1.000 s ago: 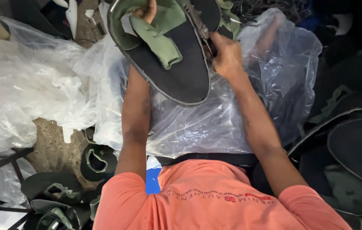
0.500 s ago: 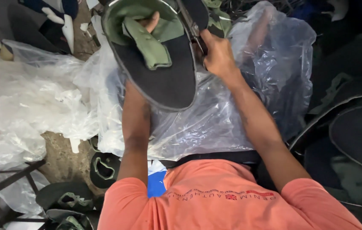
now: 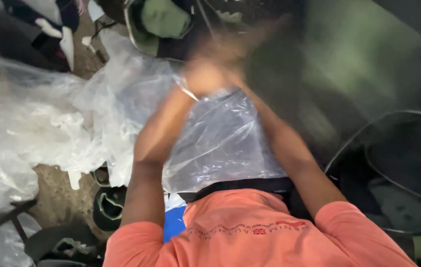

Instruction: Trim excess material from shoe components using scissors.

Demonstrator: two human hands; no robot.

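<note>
Both hands smeared by motion blur: left hand (image 3: 205, 74) and right hand (image 3: 250, 47) raised close together above the clear plastic bag (image 3: 220, 143); grip impossible to tell. Black-and-green sandal (image 3: 163, 24) just beyond, cut off by the top edge. Right side a dark green blur.

Hands (image 3: 210, 74) together, blurred, above a plastic sheet (image 3: 220, 143) over the lap; sandal (image 3: 163, 24) just beyond at far centre, crumpled plastic (image 3: 17, 128) left, sandals (image 3: 106, 207) near left, soles (image 3: 408, 153) right.
</note>
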